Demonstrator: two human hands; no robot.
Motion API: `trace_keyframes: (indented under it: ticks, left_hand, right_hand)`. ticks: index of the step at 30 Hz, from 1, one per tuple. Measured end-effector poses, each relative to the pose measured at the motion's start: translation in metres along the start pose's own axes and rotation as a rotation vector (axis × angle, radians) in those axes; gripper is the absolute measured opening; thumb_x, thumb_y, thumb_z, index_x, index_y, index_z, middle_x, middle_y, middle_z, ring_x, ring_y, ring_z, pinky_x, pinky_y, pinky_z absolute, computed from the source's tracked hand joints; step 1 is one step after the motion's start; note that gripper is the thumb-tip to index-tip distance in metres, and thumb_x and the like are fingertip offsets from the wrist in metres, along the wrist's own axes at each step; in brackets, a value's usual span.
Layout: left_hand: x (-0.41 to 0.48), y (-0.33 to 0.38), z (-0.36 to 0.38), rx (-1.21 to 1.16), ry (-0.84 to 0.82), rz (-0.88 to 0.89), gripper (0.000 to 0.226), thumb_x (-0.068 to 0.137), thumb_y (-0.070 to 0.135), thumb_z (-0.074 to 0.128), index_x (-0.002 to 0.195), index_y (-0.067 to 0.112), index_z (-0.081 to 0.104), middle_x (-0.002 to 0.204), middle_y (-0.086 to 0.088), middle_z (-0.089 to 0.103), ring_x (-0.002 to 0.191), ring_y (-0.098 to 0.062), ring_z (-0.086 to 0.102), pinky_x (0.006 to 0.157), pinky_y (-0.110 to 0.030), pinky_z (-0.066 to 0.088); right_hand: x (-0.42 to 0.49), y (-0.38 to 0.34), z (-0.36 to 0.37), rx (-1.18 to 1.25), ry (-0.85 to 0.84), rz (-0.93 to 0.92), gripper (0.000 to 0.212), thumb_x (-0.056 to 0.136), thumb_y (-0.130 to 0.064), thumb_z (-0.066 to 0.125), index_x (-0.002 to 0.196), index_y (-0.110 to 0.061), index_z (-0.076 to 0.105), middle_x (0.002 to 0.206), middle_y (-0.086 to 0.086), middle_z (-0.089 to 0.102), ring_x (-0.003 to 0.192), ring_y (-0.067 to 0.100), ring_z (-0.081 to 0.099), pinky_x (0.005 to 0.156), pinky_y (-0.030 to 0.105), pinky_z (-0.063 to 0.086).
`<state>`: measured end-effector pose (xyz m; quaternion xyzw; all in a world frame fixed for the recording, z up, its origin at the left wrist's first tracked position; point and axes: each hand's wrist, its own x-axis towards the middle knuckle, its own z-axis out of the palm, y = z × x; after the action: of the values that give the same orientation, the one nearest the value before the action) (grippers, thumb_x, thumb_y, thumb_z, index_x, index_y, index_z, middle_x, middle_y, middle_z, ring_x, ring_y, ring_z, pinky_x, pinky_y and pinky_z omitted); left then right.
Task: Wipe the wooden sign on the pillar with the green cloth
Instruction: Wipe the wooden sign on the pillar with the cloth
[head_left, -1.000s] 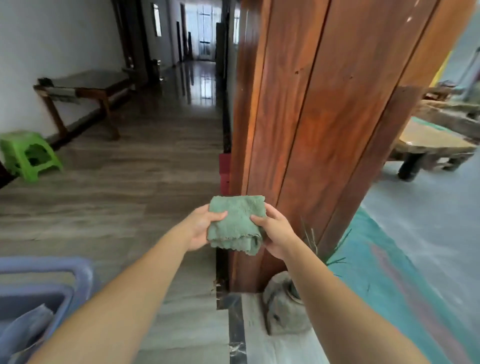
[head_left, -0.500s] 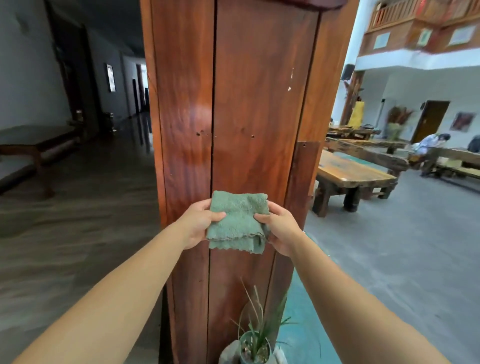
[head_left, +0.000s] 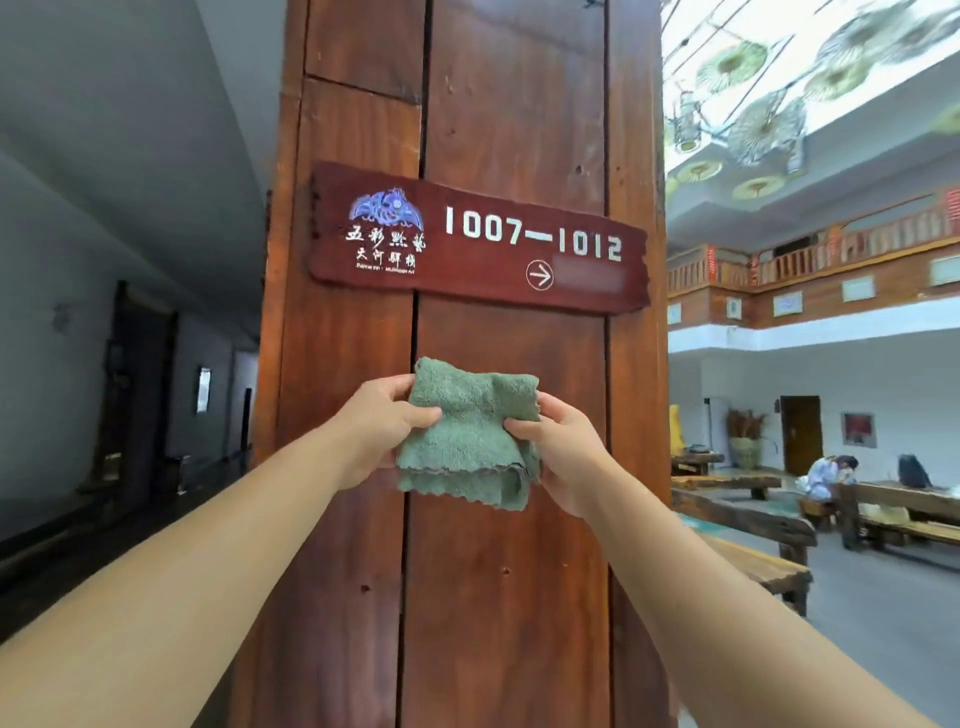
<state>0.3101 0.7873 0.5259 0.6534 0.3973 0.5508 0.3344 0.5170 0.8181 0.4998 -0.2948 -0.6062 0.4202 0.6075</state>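
Observation:
A dark red wooden sign (head_left: 483, 270) with white numbers, an arrow and a blue emblem hangs across the wooden pillar (head_left: 509, 571) straight ahead. Below the sign I hold a folded green cloth (head_left: 465, 439) in front of the pillar. My left hand (head_left: 382, 423) pinches its left edge and my right hand (head_left: 563, 452) grips its right edge. The cloth hangs a short way under the sign and does not touch it.
A dim corridor with dark doors (head_left: 135, 384) runs along the left of the pillar. On the right, heavy wooden benches and tables (head_left: 748, 525) stand in a bright hall, with a seated person (head_left: 828, 475) farther back and a balcony railing (head_left: 810, 254) above.
My view has tilted up from the floor and pillar base to the sign, which is now in sight. Both hands keep hold of the cloth and have risen along the pillar.

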Motion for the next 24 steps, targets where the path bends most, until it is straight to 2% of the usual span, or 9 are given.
trace_keyframes:
  ticks: [4,6,8,11,12,14,16,21,24]
  left_hand:
    - [0.046,0.043,-0.004,0.041,0.077,0.161,0.021,0.093,0.012,0.067,0.11,0.023,0.071,0.104,-0.006,0.078,0.089,-0.025,0.077,0.069,-0.038,0.061]
    - [0.063,0.053,0.001,0.065,0.119,0.212,0.019,0.094,0.015,0.067,0.111,0.023,0.07,0.103,-0.005,0.078,0.088,-0.024,0.076,0.066,-0.037,0.061]
    - [0.077,0.057,0.008,0.126,0.151,0.259,0.021,0.094,0.017,0.067,0.114,0.022,0.069,0.101,-0.004,0.078,0.088,-0.024,0.076,0.071,-0.041,0.063]
    - [0.094,0.061,0.021,0.273,0.22,0.325,0.021,0.092,0.023,0.068,0.114,0.023,0.07,0.1,-0.003,0.077,0.091,-0.026,0.075,0.08,-0.047,0.063]
    - [0.099,0.062,0.026,0.333,0.249,0.347,0.019,0.091,0.026,0.069,0.11,0.023,0.072,0.099,-0.002,0.077,0.091,-0.025,0.074,0.082,-0.046,0.062]
    - [0.109,0.067,0.037,0.46,0.317,0.387,0.014,0.089,0.031,0.071,0.101,0.024,0.073,0.093,0.0,0.077,0.089,-0.022,0.073,0.083,-0.041,0.06]
    - [0.121,0.075,0.052,0.552,0.372,0.413,0.017,0.088,0.035,0.071,0.098,0.021,0.074,0.089,0.0,0.076,0.086,-0.023,0.072,0.081,-0.04,0.06]
    - [0.165,0.11,0.096,0.784,0.507,0.484,0.03,0.091,0.043,0.065,0.101,0.015,0.069,0.101,-0.009,0.073,0.097,-0.034,0.068,0.08,-0.04,0.056]
    - [0.189,0.134,0.117,0.908,0.656,0.602,0.03,0.089,0.043,0.067,0.101,0.015,0.069,0.103,-0.01,0.073,0.099,-0.035,0.067,0.069,-0.037,0.045]
  right_hand:
    - [0.049,-0.041,0.013,-0.097,0.136,-0.186,0.028,0.09,0.002,0.061,0.106,-0.019,0.071,0.102,0.006,0.079,0.094,0.026,0.076,0.08,0.039,0.063]
    - [0.065,-0.05,0.017,-0.21,0.216,-0.27,0.027,0.088,0.0,0.061,0.105,-0.019,0.068,0.101,0.005,0.077,0.095,0.025,0.074,0.081,0.039,0.062]
    - [0.076,-0.054,0.017,-0.351,0.287,-0.351,0.025,0.086,-0.004,0.059,0.104,-0.021,0.065,0.099,-0.001,0.073,0.093,0.02,0.071,0.08,0.037,0.059]
    - [0.09,-0.057,0.01,-0.473,0.378,-0.436,0.022,0.086,-0.006,0.056,0.101,-0.022,0.059,0.09,-0.008,0.065,0.083,0.012,0.063,0.062,0.023,0.048]
    - [0.094,-0.057,0.007,-0.498,0.402,-0.455,0.021,0.087,-0.005,0.055,0.102,-0.02,0.057,0.089,-0.008,0.063,0.083,0.015,0.062,0.063,0.025,0.047]
    - [0.103,-0.06,0.001,-0.561,0.445,-0.514,0.021,0.086,-0.003,0.054,0.103,-0.017,0.054,0.092,-0.001,0.063,0.089,0.023,0.061,0.075,0.034,0.05]
    - [0.114,-0.069,-0.009,-0.618,0.476,-0.597,0.022,0.087,-0.001,0.054,0.105,-0.014,0.054,0.099,0.003,0.064,0.095,0.028,0.061,0.081,0.036,0.049]
    - [0.158,-0.101,-0.044,-0.827,0.59,-0.799,0.027,0.09,-0.001,0.051,0.117,-0.006,0.053,0.115,0.014,0.06,0.101,0.037,0.059,0.075,0.038,0.041]
    - [0.189,-0.121,-0.062,-1.112,0.732,-0.897,0.056,0.091,-0.001,0.055,0.143,-0.012,0.039,0.134,0.017,0.046,0.111,0.04,0.05,0.085,0.045,0.043]
